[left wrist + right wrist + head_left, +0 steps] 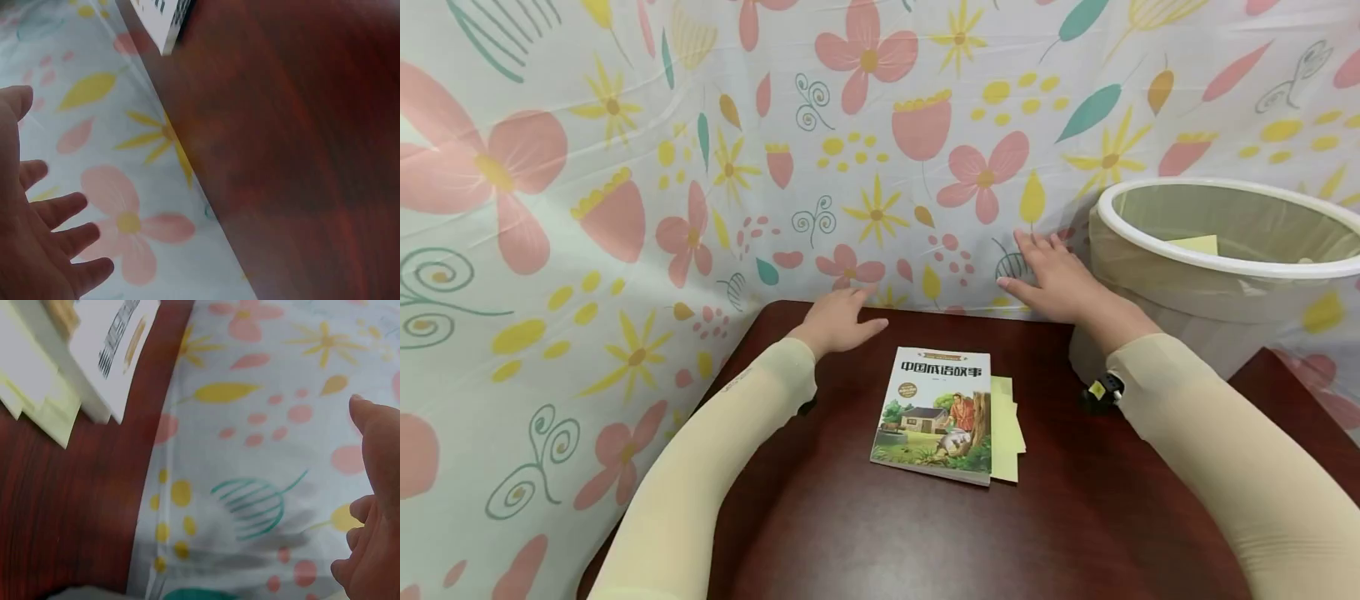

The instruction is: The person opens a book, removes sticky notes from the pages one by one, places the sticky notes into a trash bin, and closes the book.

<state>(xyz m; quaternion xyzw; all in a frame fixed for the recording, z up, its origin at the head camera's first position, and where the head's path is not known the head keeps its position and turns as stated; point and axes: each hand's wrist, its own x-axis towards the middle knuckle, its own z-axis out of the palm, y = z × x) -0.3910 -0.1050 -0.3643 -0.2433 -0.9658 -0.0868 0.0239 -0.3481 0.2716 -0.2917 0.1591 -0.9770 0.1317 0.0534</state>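
Observation:
A paperback book (934, 417) with an illustrated cover lies face up on the dark wooden table (850, 533). Yellow sticky notes (1005, 433) stick out from under its right side. My left hand (841, 321) hovers over the table's back left, fingers extended, holding nothing. My right hand (1056, 279) is raised near the back edge, left of the bin, with its fingers spread and nothing in it. Each wrist view shows its hand apart from the book, whose corner (164, 37) appears at the top in the left wrist view.
A bin (1187, 300) with a white rim and a liner stands at the right; a yellow paper (1195, 244) shows inside it. Floral cloth (865, 167) hangs behind the table and along its left side.

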